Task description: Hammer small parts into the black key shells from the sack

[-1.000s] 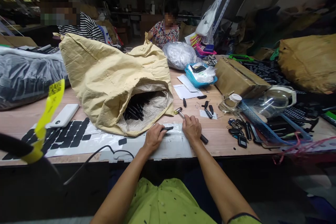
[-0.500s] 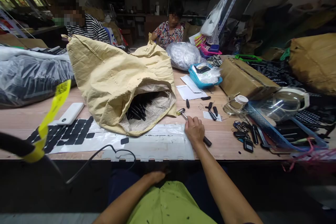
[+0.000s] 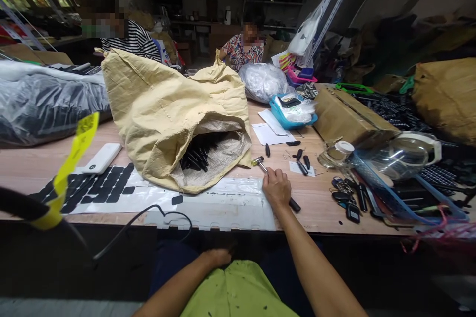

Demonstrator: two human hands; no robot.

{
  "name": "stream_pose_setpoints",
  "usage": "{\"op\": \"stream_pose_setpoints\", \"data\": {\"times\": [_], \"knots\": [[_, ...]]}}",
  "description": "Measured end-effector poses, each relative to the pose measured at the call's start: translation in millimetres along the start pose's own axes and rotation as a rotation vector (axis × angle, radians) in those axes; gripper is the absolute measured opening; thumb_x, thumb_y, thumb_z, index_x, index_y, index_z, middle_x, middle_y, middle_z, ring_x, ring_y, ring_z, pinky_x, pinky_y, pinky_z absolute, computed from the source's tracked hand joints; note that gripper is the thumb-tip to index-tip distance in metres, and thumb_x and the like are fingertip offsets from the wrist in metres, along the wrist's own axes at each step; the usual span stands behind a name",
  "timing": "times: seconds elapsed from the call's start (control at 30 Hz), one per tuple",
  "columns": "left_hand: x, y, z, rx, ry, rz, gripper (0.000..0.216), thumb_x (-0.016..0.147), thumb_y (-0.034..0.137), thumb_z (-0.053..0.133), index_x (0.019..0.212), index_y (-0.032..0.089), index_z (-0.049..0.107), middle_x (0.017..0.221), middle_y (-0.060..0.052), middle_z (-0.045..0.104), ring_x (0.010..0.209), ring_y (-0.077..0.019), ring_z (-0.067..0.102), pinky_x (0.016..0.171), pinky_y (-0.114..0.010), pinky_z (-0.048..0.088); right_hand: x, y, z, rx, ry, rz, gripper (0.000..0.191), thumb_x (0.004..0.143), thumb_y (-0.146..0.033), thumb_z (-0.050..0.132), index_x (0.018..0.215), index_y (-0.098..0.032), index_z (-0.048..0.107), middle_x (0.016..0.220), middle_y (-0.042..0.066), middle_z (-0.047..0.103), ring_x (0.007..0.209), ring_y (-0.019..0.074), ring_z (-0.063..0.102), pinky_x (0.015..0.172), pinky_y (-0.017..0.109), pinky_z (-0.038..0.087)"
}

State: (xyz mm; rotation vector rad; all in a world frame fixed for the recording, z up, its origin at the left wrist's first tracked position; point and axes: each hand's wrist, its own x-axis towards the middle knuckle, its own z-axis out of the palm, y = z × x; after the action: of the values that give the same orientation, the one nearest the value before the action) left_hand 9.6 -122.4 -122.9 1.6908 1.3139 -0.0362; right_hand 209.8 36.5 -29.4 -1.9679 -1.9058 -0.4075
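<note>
My right hand (image 3: pixel 276 187) rests on the wooden table (image 3: pixel 29 166), its fingers wrapped round the handle of a small hammer (image 3: pixel 258 162) whose metal head points away from me. The black grip end sticks out past my wrist. My left hand (image 3: pixel 217 256) is down below the table edge, against my lap; its fingers are hidden. A white plastic sheet (image 3: pixel 223 203) lies flat in front of me. Beside it gapes a tan sack (image 3: pixel 167 109) with black parts (image 3: pixel 195 156) inside.
Black pads (image 3: pixel 96 188) sit on a white sheet at left, near a white power bank (image 3: pixel 101 158). Small black pieces (image 3: pixel 302 161), keys (image 3: pixel 345 195), a blue tray (image 3: pixel 293 109), a cardboard box (image 3: pixel 345 116) and a clear jug (image 3: pixel 405 151) crowd the right. Two people sit across the table.
My left hand left the white sheet, where it held a small black piece, and dropped below the table edge to my lap. The right hand stays on the hammer.
</note>
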Motion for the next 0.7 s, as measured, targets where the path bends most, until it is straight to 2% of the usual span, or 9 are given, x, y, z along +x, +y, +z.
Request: {"op": "stream_pose_setpoints", "data": {"times": [0.1, 0.2, 0.27, 0.33, 0.4, 0.47, 0.53, 0.6, 0.7], "knots": [[-11.4, 23.6, -12.4, 0.061, -0.061, 0.051, 0.041, 0.088, 0.027, 0.052, 0.125, 0.028, 0.067, 0.126, -0.006, 0.070, 0.116, -0.0265, 0.064, 0.100, -0.038, 0.050, 0.0, 0.3, 0.6, -0.001, 0.005, 0.001, 0.025, 0.089, -0.020, 0.051, 0.107, -0.021, 0.069, 0.086, 0.007, 0.056, 0.084, 0.0205, 0.046, 0.066, 0.030, 0.028], [-29.0, 56.9, -34.9, 0.053, -0.088, 0.310, 0.032, 0.084, 0.025, 0.059, 0.113, 0.027, 0.073, 0.112, -0.004, 0.076, 0.104, -0.0236, 0.069, 0.091, -0.031, 0.052, 0.1, 0.6, 1.1, -0.001, 0.001, 0.005, 0.025, 0.089, -0.020, 0.052, 0.107, -0.021, 0.069, 0.087, 0.007, 0.057, 0.084, 0.0206, 0.047, 0.066, 0.030, 0.027], [-39.9, 77.4, -59.1, 0.002, -0.036, 0.483, 0.027, 0.086, 0.028, 0.060, 0.109, 0.026, 0.074, 0.104, -0.004, 0.077, 0.096, -0.0206, 0.071, 0.086, -0.027, 0.052, 0.1, 0.9, 1.3, -0.001, -0.004, 0.001, 0.025, 0.089, -0.020, 0.052, 0.107, -0.021, 0.069, 0.087, 0.007, 0.056, 0.084, 0.0205, 0.047, 0.066, 0.030, 0.027], [-44.8, 89.8, -91.3, -0.035, 0.087, 0.556, 0.025, 0.090, 0.030, 0.058, 0.109, 0.024, 0.073, 0.099, -0.003, 0.077, 0.089, -0.0178, 0.070, 0.082, -0.025, 0.052, 0.3, 1.0, 1.6, -0.005, -0.008, -0.003, 0.025, 0.090, -0.020, 0.052, 0.108, -0.021, 0.069, 0.087, 0.007, 0.056, 0.084, 0.0204, 0.046, 0.066, 0.030, 0.027], [-41.7, 91.1, -128.9, -0.003, 0.349, 0.467, 0.025, 0.090, 0.026, 0.056, 0.109, 0.023, 0.072, 0.100, -0.004, 0.075, 0.086, -0.0176, 0.068, 0.080, -0.027, 0.052, 0.6, 0.9, 2.0, -0.010, -0.010, -0.002, 0.024, 0.090, -0.020, 0.052, 0.107, -0.021, 0.069, 0.087, 0.007, 0.055, 0.085, 0.0205, 0.046, 0.066, 0.030, 0.027], [-33.4, 82.3, -167.2, 0.103, 0.635, 0.288, 0.030, 0.089, 0.016, 0.052, 0.111, 0.022, 0.070, 0.103, -0.006, 0.073, 0.090, -0.0198, 0.066, 0.081, -0.031, 0.052, 0.9, 0.5, 2.2, -0.010, -0.013, 0.002, 0.024, 0.089, -0.021, 0.052, 0.106, -0.021, 0.069, 0.087, 0.007, 0.055, 0.085, 0.0206, 0.046, 0.066, 0.030, 0.027], [-24.8, 68.4, -200.2, 0.252, 0.853, 0.106, 0.039, 0.085, 0.006, 0.046, 0.110, 0.022, 0.071, 0.107, -0.008, 0.071, 0.097, -0.0234, 0.062, 0.085, -0.037, 0.051, 1.0, -0.2, 2.2, -0.005, -0.018, 0.008, 0.024, 0.089, -0.021, 0.052, 0.106, -0.021, 0.069, 0.088, 0.007, 0.056, 0.085, 0.0206, 0.046, 0.066, 0.030, 0.027], [-19.3, 54.7, -223.6, 0.383, 0.963, -0.068, 0.043, 0.079, 0.001, 0.046, 0.107, 0.022, 0.072, 0.113, -0.010, 0.069, 0.106, -0.0282, 0.058, 0.089, -0.042, 0.048, 1.0, -0.8, 1.8, 0.001, -0.021, 0.011, 0.025, 0.089, -0.020, 0.052, 0.108, -0.021, 0.069, 0.088, 0.007, 0.056, 0.085, 0.0205, 0.046, 0.066, 0.030, 0.027], [-17.7, 41.7, -238.9, 0.486, 0.967, -0.226, 0.042, 0.075, 0.001, 0.049, 0.102, 0.023, 0.073, 0.115, -0.011, 0.068, 0.112, -0.0322, 0.053, 0.093, -0.046, 0.043, 1.0, -1.5, 0.8, 0.009, -0.026, 0.012, 0.026, 0.089, -0.021, 0.051, 0.109, -0.021, 0.068, 0.089, 0.007, 0.056, 0.085, 0.0207, 0.046, 0.066, 0.031, 0.028]]}}
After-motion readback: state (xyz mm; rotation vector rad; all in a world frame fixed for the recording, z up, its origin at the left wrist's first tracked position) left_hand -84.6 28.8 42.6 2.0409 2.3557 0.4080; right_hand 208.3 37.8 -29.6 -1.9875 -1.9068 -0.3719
